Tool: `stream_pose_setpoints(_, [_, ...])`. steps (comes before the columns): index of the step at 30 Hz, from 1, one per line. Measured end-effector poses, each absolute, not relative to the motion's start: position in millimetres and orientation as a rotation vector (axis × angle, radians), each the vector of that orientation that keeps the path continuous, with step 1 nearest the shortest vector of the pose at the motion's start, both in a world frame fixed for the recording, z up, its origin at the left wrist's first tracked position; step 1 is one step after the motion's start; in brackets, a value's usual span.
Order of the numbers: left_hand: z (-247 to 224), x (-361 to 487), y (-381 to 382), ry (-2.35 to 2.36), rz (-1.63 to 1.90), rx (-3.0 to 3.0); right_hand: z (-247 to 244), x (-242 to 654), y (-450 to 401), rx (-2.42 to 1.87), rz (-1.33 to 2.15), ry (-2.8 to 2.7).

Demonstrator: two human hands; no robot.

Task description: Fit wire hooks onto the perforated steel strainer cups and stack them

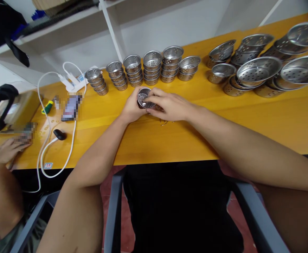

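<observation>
My left hand (132, 109) is wrapped around a small perforated metal cup (142, 94), tilted so its open mouth faces me. My right hand (169, 104) meets the cup from the right, with bent fingers over the rim and inside. Its thumb lies lower, beside the cup's near edge. Whatever those fingertips pinch, if anything, is too small to make out. Thin curved wire pieces (164, 122) lie on the table just under my right hand, which partly covers them.
Behind my hands stands a row of stacked perforated cups (153, 65). Larger perforated cups (259, 70) are nested at the right. To the left are a phone (71, 107), white cables (73, 140), a power strip (76, 83), a green-yellow screwdriver (47, 107) and another person's hand (5, 151).
</observation>
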State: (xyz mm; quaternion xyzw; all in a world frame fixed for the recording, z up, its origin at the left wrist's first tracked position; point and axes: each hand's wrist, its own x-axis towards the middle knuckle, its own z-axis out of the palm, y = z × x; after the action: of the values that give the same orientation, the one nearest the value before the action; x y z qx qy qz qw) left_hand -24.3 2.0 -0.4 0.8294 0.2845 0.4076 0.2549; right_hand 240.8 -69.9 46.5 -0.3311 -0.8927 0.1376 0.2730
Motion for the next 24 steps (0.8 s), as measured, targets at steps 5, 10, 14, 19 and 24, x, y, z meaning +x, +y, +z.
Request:
stream_pose_setpoints(5, [-3, -24, 3, 0.764, 1.103, 2.269, 51, 243, -69, -0.885, 0.328, -2.41])
stream_pose_setpoints(10, [-6, -22, 3, 0.796, 1.078, 2.265, 53, 245, -68, -0.884, 0.294, -2.34])
stream_pose_setpoints(14, [-5, -20, 2, 0.798, 1.046, 2.249, 52, 244, -66, -0.825, 0.344, -2.317])
stream_pose_setpoints(19, [0, -17, 0, 0.791, 1.085, 2.286, 55, 244, -63, -0.783, 0.413, -2.273])
stream_pose_setpoints(24, [-1, -9, 0, 0.758, 1.081, 2.268, 59, 251, -63, -0.796, 0.504, -2.203])
